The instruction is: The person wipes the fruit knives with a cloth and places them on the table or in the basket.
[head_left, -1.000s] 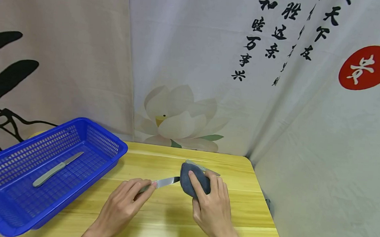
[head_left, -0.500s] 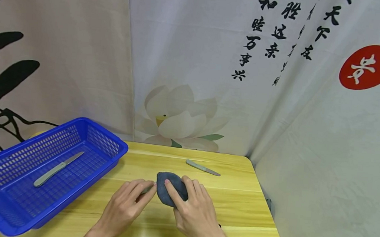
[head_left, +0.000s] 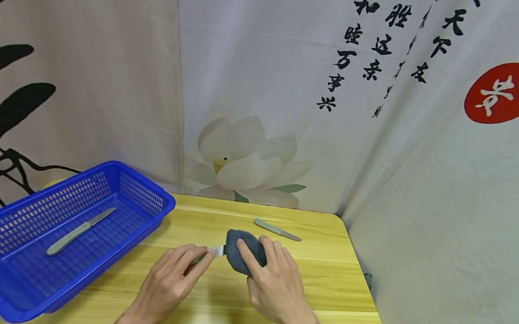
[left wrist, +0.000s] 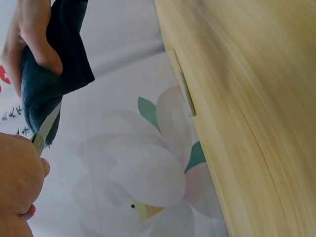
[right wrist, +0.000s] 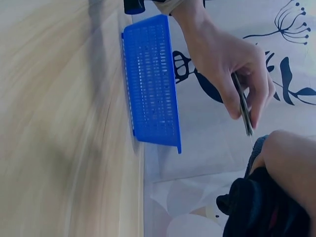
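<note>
In the head view my left hand [head_left: 165, 276] grips the handle of a small knife [head_left: 219, 251], its blade pointing right. My right hand [head_left: 279, 288] holds a folded grey-blue cloth [head_left: 234, 251] around the blade, covering all but a short length near the handle. The left wrist view shows the blade [left wrist: 50, 121] running into the cloth's fold. From the right wrist side, the knife's handle [right wrist: 243, 106] is pinched between the left thumb and fingers. Both hands are above the wooden table [head_left: 322, 289]. A second knife [head_left: 277, 230] lies on the table beyond the cloth.
A blue plastic basket [head_left: 95, 266] with perforated walls stands on the left of the table, holding another knife [head_left: 81, 231]. Behind the table's back edge hangs a printed curtain [head_left: 266, 81]. More curtain [head_left: 456, 223] borders the right side.
The cloth in my right hand slid left along the blade up to the handle, then back a little to the right. My left hand keeps its hold on the knife, nearly still.
</note>
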Demonstrator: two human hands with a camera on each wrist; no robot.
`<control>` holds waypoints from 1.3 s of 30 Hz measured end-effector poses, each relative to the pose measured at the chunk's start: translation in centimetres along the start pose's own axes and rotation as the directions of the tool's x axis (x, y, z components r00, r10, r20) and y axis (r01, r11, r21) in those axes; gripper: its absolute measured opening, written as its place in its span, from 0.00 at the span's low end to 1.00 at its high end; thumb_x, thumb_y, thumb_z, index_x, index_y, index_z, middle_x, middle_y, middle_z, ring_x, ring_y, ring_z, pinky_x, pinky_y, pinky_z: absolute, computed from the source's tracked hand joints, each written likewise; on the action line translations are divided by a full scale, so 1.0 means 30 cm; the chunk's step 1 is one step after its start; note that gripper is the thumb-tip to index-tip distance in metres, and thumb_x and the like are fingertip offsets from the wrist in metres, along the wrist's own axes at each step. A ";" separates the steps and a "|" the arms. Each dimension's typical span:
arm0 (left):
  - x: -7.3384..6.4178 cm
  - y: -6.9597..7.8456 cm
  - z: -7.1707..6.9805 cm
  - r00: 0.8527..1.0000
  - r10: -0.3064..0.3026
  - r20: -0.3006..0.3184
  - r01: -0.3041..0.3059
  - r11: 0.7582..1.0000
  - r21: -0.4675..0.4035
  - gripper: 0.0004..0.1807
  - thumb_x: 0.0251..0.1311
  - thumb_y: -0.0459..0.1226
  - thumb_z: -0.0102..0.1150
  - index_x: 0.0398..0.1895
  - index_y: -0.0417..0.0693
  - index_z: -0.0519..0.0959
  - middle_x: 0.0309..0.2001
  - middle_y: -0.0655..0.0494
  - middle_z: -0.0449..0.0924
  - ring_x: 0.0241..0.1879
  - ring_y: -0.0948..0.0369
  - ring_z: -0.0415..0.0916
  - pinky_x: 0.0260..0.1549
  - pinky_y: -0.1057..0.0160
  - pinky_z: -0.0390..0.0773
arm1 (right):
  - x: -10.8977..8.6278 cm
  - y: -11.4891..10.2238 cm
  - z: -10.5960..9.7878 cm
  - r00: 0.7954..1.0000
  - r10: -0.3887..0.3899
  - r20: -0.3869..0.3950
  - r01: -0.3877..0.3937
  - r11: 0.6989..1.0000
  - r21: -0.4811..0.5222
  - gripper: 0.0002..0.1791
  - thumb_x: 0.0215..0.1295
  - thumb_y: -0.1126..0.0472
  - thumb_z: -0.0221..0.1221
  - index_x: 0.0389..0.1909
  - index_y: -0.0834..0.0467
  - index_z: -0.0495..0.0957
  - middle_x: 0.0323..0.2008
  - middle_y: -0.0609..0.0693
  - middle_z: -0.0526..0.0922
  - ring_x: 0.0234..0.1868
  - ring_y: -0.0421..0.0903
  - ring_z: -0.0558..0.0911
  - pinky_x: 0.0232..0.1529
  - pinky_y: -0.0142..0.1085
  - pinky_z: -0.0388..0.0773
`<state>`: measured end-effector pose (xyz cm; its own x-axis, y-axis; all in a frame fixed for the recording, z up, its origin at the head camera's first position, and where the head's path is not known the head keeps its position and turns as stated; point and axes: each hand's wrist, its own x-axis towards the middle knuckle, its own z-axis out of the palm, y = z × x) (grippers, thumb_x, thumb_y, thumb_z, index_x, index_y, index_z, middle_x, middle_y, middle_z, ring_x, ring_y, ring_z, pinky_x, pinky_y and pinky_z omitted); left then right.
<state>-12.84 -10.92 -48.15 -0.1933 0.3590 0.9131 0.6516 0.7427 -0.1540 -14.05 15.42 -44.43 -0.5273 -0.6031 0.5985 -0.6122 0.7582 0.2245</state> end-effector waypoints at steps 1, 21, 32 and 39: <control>0.000 -0.001 0.000 1.000 -0.001 -0.003 0.001 1.000 0.002 0.22 0.91 0.29 0.44 0.53 0.39 0.93 0.46 0.44 0.91 0.42 0.50 0.86 0.32 0.57 0.80 | -0.002 0.007 0.002 1.000 0.006 -0.004 -0.006 1.000 0.002 0.41 0.56 0.61 0.71 0.76 0.45 0.81 0.57 0.60 0.84 0.41 0.49 0.79 0.42 0.41 0.85; 0.004 -0.016 -0.011 1.000 -0.011 -0.017 0.011 1.000 -0.012 0.22 0.91 0.30 0.44 0.55 0.38 0.93 0.45 0.44 0.90 0.41 0.50 0.86 0.34 0.55 0.84 | -0.032 0.089 -0.012 0.992 0.124 -0.040 -0.122 0.992 0.034 0.40 0.58 0.63 0.67 0.76 0.45 0.81 0.59 0.63 0.83 0.49 0.55 0.82 0.46 0.47 0.87; 0.005 -0.005 -0.007 1.000 0.004 -0.025 -0.005 1.000 -0.030 0.22 0.90 0.28 0.45 0.51 0.37 0.93 0.46 0.42 0.90 0.42 0.49 0.86 0.35 0.56 0.81 | 0.023 -0.050 -0.032 0.999 -0.033 -0.007 0.033 0.998 0.053 0.40 0.59 0.61 0.68 0.77 0.43 0.80 0.61 0.58 0.82 0.45 0.49 0.79 0.46 0.40 0.83; 0.011 -0.001 -0.012 0.998 0.022 -0.064 -0.023 0.999 -0.027 0.22 0.90 0.28 0.46 0.46 0.35 0.93 0.44 0.41 0.91 0.40 0.49 0.86 0.34 0.57 0.81 | 0.024 -0.072 -0.036 0.999 -0.052 0.003 0.051 0.997 0.056 0.41 0.58 0.61 0.69 0.76 0.43 0.80 0.61 0.58 0.81 0.44 0.49 0.78 0.46 0.39 0.82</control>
<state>-12.67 -11.03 -47.72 -0.1322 0.3383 0.9317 0.6759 0.7183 -0.1649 -12.48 13.61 -43.65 -0.4968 -0.6421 0.5839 -0.6706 0.7111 0.2114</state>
